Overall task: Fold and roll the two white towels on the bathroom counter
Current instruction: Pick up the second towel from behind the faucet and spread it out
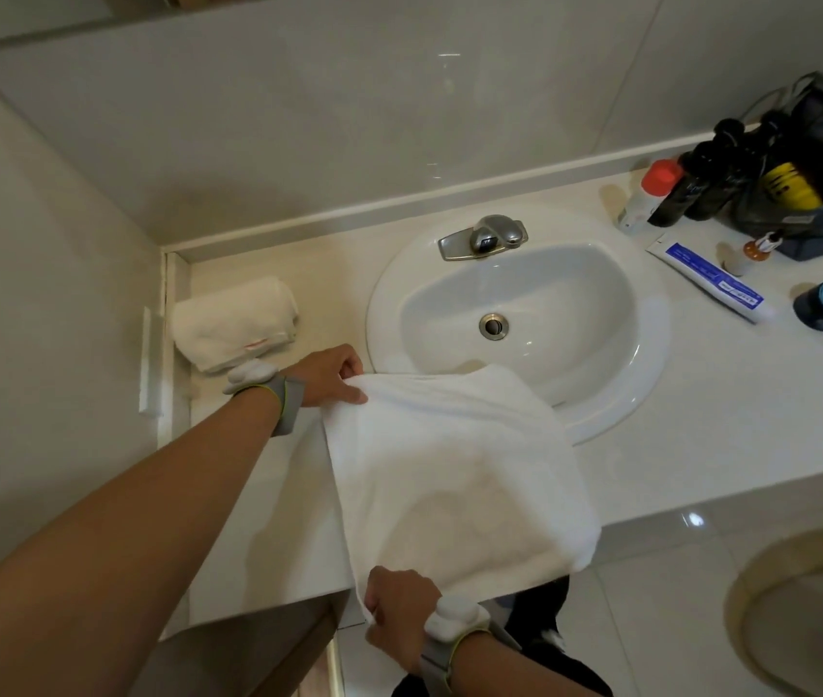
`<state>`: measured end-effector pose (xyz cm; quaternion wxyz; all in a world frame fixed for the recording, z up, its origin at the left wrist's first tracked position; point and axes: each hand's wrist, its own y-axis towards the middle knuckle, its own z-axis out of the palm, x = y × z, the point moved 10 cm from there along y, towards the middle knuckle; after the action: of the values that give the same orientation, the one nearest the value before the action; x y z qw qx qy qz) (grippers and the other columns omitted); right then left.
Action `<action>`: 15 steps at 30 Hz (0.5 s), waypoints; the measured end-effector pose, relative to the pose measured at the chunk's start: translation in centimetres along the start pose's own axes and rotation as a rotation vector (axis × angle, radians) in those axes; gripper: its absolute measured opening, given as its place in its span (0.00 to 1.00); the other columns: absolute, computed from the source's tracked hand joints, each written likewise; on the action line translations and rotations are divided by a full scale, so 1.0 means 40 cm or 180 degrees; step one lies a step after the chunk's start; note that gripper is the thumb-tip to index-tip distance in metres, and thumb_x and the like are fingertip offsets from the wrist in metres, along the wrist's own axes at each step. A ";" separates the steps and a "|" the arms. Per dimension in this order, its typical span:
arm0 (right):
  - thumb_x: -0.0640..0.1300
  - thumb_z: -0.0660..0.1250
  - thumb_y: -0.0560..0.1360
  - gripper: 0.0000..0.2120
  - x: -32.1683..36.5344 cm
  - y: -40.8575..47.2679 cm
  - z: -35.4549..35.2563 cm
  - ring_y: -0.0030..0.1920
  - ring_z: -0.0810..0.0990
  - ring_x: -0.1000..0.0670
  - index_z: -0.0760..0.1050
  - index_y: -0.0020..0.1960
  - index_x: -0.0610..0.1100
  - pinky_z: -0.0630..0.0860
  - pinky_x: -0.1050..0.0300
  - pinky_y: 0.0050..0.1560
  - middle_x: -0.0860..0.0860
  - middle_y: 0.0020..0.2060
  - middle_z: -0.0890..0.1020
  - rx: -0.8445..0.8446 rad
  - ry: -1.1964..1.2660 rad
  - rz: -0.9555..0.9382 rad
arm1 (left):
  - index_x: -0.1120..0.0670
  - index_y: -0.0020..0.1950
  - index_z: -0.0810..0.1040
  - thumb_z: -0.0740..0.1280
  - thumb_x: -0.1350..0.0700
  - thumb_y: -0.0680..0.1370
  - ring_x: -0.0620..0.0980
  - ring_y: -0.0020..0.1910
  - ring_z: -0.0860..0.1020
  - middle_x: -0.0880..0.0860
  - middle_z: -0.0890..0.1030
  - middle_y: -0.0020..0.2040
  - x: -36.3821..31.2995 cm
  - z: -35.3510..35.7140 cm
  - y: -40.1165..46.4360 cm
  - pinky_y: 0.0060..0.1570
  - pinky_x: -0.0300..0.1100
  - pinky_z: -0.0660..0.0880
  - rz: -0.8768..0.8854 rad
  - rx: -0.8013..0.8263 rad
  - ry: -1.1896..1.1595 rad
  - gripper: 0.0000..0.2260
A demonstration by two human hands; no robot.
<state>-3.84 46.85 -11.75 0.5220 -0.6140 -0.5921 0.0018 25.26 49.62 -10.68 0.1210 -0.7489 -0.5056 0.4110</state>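
- Right hand (402, 613), lowest in frame, has its grip pinching the near corner of the flat towel (455, 470), apparently to keep that edge taut.
- Left hand (331, 372) pinches the far corner at centre frame, so one side edge is stretched between both hands.
- Flat towel lies on the bench (726, 425), folded, long axis running from the lower edge toward the sink (515, 319), far end overlapping its rim.
- Rolled towel (233, 321), centre left, lies finished in the corner, axis pointing across frame.
- Toiletries crowd the upper right, well apart.
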 end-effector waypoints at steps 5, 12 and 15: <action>0.41 0.68 0.71 0.10 0.030 0.029 0.003 0.39 0.76 0.51 0.68 0.41 0.52 0.64 0.70 0.32 0.49 0.45 0.81 0.0104 0.0433 0.0210 | 0.52 0.55 0.77 0.77 0.55 0.72 0.51 0.48 0.76 0.50 0.78 0.49 0.061 -0.065 -0.015 0.37 0.37 0.69 -0.0255 -0.0461 -0.0296 0.15; 0.53 0.67 0.73 0.10 -0.077 0.017 -0.122 0.53 0.81 0.48 0.77 0.53 0.52 0.76 0.55 0.53 0.51 0.52 0.83 -0.0478 0.0743 0.0616 | 0.51 0.73 0.69 0.77 0.52 0.73 0.59 0.67 0.73 0.56 0.74 0.68 0.130 0.013 -0.089 0.61 0.51 0.75 -0.0692 -0.0766 -0.1135 0.31; 0.51 0.66 0.75 0.07 -0.211 -0.028 -0.237 0.53 0.81 0.47 0.77 0.51 0.50 0.76 0.55 0.52 0.51 0.50 0.84 -0.1007 0.0632 0.0888 | 0.51 0.78 0.60 0.79 0.49 0.70 0.60 0.67 0.74 0.57 0.71 0.73 0.158 0.090 -0.166 0.63 0.57 0.75 -0.0901 -0.0818 -0.1791 0.43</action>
<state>-1.28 34.35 -11.92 0.4697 -0.7612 -0.4401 -0.0792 19.22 57.24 -12.11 -0.0627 -0.5377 -0.6657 0.5136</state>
